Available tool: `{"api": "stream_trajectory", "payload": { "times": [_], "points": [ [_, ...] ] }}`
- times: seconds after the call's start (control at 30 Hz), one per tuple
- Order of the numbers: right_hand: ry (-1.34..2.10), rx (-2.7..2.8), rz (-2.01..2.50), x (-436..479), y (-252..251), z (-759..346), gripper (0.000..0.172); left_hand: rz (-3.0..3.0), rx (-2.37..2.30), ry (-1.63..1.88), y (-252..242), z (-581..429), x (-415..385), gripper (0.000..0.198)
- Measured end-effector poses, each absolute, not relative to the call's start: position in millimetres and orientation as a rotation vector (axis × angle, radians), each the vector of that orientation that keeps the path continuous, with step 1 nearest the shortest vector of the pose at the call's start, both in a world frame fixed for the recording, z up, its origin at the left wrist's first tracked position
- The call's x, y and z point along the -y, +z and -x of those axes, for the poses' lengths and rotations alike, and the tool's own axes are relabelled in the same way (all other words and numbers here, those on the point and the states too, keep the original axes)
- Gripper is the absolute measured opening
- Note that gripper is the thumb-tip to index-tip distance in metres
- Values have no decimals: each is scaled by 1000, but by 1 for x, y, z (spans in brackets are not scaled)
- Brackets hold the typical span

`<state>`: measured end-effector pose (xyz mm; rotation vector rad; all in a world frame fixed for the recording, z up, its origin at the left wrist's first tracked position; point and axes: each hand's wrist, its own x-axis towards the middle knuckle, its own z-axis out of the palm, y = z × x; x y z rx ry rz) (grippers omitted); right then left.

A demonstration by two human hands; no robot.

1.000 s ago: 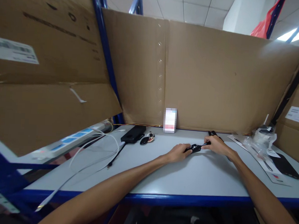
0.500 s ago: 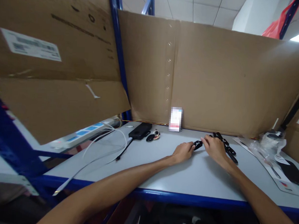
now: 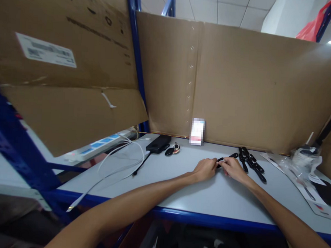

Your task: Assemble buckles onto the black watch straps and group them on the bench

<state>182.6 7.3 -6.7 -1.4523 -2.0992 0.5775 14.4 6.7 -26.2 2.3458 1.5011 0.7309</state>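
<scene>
My left hand (image 3: 206, 169) is closed around a slim black piece (image 3: 233, 155) with a rounded end, held low over the table. Its near part is hidden by my fingers, and its exact kind cannot be made out. My right hand (image 3: 234, 168) has its thumb and fingers pinched at the same piece, close against my left fingertips. A small shiny spot shows between the two hands. Just right of my right hand lie several similar long black pieces (image 3: 252, 162) with rounded ends and pale marks, partly overlapping.
A black power bank (image 3: 158, 143), keys (image 3: 175, 148) and white cables (image 3: 118, 177) lie to the left. A phone (image 3: 197, 132) leans on the cardboard wall (image 3: 239, 87). Clear plastic packaging (image 3: 302, 164) and a black flat object (image 3: 325, 191) occupy the right. A blue edge (image 3: 205, 217) borders the table.
My right hand has moved from beside the pile to the left and closed at the black piece by my left hand. The pile is now uncovered. The view has shifted slightly.
</scene>
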Motion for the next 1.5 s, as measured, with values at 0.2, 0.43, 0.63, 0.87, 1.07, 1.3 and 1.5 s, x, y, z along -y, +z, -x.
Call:
{"api": "stream_trajectory", "payload": {
  "times": [0.2, 0.43, 0.63, 0.87, 1.07, 1.3, 1.5],
  "points": [
    [610, 2035, 1485, -5, -5, -179, 30, -2399, -1480, 669, -25, -14, -9, 27],
    [595, 2031, 1502, -5, -3, -179, 26, -2352, -1483, 666, -24, -14, -10, 21],
    [227, 2214, 1597, -2, -2, -181, 20, -2397, -1470, 678, -24, -14, -9, 21],
    [-259, 2419, 1653, 7, 4, -184, 23, -2216, -1430, 618, -18, -12, -21, 22],
    [-29, 2464, 1401, 7, 8, -187, 30, -1956, -1247, 571, -18, -6, -32, 34],
    [-157, 2390, 1523, 3, 7, -192, 33, -1771, -1123, 576, -18, -4, -32, 35],
    [-85, 2469, 1341, 6, 6, -191, 40, -1729, -1092, 572, -19, -3, -33, 35]
  ]
}}
